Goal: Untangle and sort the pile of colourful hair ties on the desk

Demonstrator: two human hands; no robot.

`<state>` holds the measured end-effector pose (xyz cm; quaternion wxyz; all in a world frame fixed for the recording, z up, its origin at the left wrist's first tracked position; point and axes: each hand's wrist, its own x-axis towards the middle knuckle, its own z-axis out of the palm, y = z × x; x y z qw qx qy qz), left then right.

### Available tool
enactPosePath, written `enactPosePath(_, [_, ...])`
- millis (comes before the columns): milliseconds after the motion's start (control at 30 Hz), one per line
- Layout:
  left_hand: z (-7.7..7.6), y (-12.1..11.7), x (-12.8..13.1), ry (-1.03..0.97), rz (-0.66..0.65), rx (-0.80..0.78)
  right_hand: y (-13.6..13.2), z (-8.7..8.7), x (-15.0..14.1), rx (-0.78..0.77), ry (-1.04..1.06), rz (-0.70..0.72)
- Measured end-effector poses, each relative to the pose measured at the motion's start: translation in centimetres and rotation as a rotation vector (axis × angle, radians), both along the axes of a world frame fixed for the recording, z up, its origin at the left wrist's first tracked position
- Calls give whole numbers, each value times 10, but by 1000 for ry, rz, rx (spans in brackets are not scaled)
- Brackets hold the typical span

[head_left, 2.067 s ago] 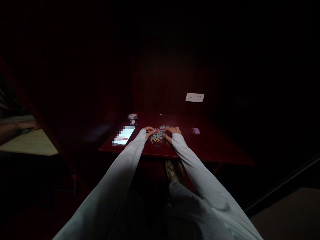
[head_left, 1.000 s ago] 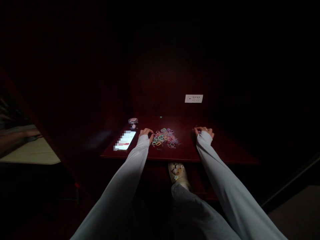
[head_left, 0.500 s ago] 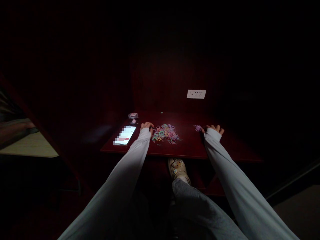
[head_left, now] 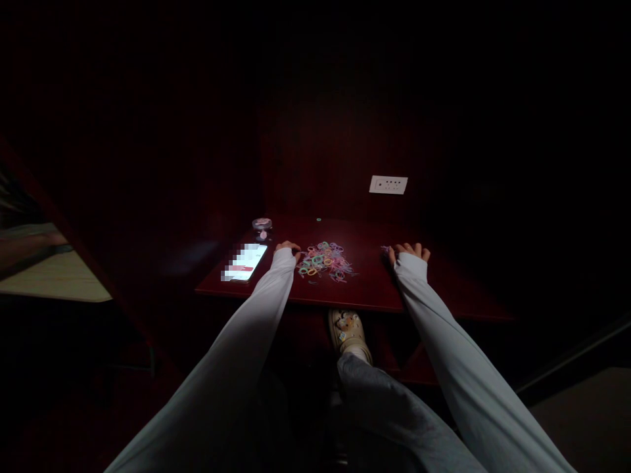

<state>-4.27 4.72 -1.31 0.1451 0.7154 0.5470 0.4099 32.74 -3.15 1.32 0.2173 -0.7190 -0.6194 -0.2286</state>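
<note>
A lit smartphone [head_left: 245, 262] (screen pixelated) lies near a small jar [head_left: 262, 228], with a white wall socket [head_left: 388, 184] beyond.

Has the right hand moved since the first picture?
Yes: the right hand has moved rightward, from over the right side of the pile of coloured loops to well clear of that pile's right edge.

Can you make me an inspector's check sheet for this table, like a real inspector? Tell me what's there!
Surface: dark red table.
Job's things: heap of small coloured rings; small purple bunch.
Clutter: phone; small round jar; small green piece.
Hands: left hand beside the heap; right hand beside the purple bunch; neither visibly holds anything.
Cables: nothing seen.
Surroundings: white wall socket plate; charm-decorated clog below; another person's forearm on a pale desk.
</note>
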Motion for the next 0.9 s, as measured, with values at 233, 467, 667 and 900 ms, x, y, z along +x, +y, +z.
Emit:
enactPosePath(233, [7, 0, 1, 30, 35, -44, -1, 3, -6, -28, 1, 21])
enactPosePath(467, [5, -2, 5, -1, 101, -11, 1, 0, -6, -4, 2, 52])
enactPosePath(667, [6, -5, 5, -145, 130, -105, 3, -2, -13, 18, -10, 89])
enactPosePath(900, [5, -11, 6, -124, 128, -46, 2, 0, -41, 5, -6, 182])
